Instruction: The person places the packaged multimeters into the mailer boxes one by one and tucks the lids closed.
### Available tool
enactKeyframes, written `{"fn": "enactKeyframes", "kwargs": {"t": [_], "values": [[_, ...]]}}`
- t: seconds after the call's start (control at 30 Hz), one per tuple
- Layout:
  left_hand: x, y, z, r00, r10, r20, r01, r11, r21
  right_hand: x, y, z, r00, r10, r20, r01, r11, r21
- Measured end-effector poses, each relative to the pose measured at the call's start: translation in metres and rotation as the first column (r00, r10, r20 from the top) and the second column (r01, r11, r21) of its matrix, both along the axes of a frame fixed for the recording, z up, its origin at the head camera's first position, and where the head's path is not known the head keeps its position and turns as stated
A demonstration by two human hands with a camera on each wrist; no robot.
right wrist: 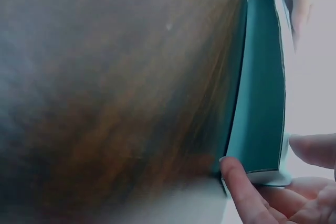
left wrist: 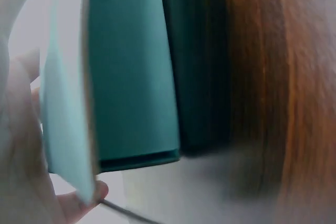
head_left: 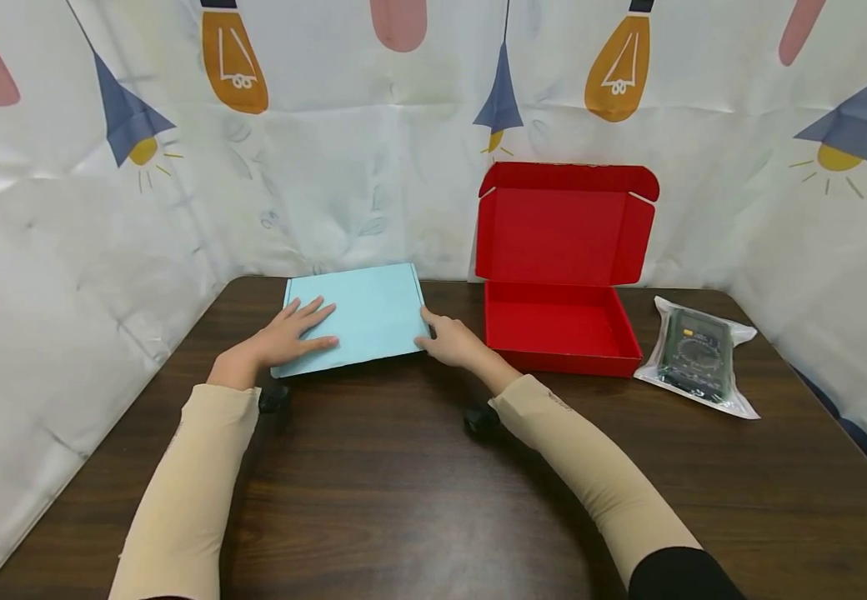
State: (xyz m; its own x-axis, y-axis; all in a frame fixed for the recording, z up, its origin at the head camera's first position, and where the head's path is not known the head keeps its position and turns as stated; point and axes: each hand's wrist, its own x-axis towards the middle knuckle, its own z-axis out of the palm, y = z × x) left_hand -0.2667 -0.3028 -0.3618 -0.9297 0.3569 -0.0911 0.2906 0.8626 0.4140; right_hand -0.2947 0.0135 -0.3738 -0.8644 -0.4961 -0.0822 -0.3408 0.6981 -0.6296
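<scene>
A light blue cardboard box [head_left: 373, 304] lies at the far left of the table, its lid down on top. My left hand [head_left: 287, 337] rests on the lid's left part with fingers spread. At the right edge my right hand [head_left: 452, 337] grips the box, thumb and fingers around its side. The right wrist view shows a fingertip [right wrist: 231, 167] at the corner of the box's front wall [right wrist: 257, 87]. From the left wrist, the lid's edge [left wrist: 86, 77] stands out past the darker front wall [left wrist: 131, 77].
Right of the blue box stands a red box [head_left: 564, 362] with its lid raised against the patterned cloth [head_left: 396, 192]. A multimeter in a clear plastic pouch [head_left: 696, 354] lies on the dark wooden table [head_left: 373, 492] at the right.
</scene>
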Motion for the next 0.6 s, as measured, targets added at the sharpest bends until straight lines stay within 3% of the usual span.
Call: {"fn": "enactKeyframes", "kwargs": {"t": [0.33,0.6], "values": [[-0.023,0.005,-0.002,1.0,0.003,0.0,-0.003,0.998,-0.058,0.015,0.003,0.002,0.999,0.047,0.017,-0.047,0.999,-0.002],[-0.03,0.005,-0.003,1.0,-0.015,0.01,0.015,0.999,-0.047,0.024,0.01,0.003,0.993,0.114,0.021,-0.114,0.993,0.016]]}}
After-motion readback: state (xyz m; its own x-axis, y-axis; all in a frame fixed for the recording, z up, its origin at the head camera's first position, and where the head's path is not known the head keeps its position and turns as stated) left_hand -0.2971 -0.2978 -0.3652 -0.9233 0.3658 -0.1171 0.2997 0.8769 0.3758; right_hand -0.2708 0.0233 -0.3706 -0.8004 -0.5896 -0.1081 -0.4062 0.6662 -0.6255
